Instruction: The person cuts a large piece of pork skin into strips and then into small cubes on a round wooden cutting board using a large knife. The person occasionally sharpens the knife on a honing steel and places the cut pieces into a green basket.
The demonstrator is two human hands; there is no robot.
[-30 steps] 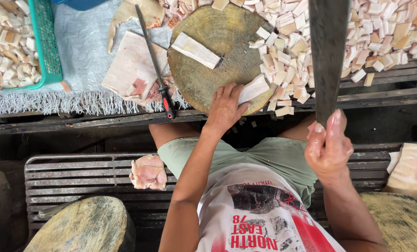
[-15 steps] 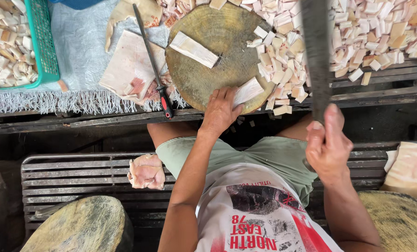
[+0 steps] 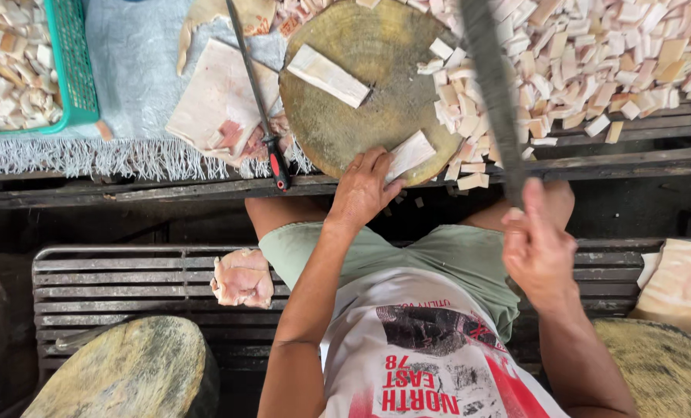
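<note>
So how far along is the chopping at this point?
Done: a large pile of cut pieces beside the round block, more in the green basket. In hand: the left hand pins a strip on the block; the right hand holds the cleaver up. Left: a second strip on the block and uncut slabs on the cloth.

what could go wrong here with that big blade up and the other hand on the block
1. The left hand pins a pale strip on the round chopping block while the right hand holds the cleaver raised; a stroke landing off line could hit the fingers.
2. The strip lies at the block's near rim, so it may slip off.
3. Cut pieces crowd the block's edge and could fall through the slatted bench.
</note>
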